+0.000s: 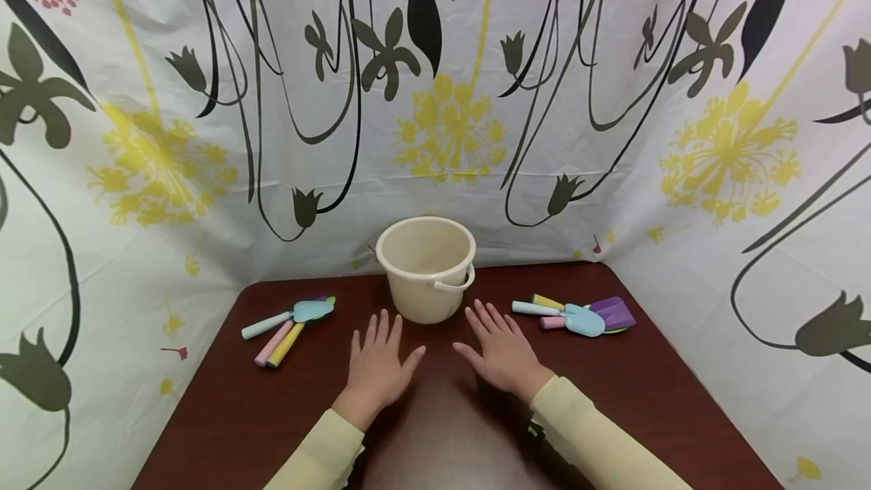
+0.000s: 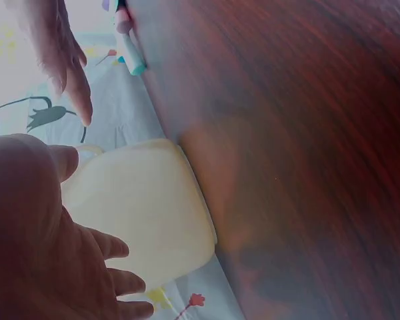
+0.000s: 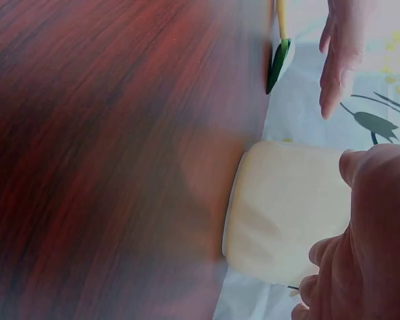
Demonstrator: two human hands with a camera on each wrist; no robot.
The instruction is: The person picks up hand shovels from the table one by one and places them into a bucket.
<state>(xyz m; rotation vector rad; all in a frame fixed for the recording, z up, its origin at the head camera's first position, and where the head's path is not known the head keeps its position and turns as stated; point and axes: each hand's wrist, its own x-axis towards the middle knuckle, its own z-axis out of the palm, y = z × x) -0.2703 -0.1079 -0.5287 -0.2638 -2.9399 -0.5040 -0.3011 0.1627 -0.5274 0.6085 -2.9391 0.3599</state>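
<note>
A cream bucket with its handle folded down at the right stands upright near the table's back edge. In front of it, to the left, my left hand is held palm down with fingers spread. My right hand mirrors it at the front right of the bucket. Neither hand holds anything. Both wrist views show the bucket past the fingers; a gap between fingertips and bucket is hard to judge. Small toy garden tools lie piled left of the hands, and another pile, with a light blue trowel and purple shovel, lies to the right.
The dark red wooden table carries all of this. A white floral curtain hangs behind and along both sides, close to the table's edges. Long handles of the left tools point toward the front left.
</note>
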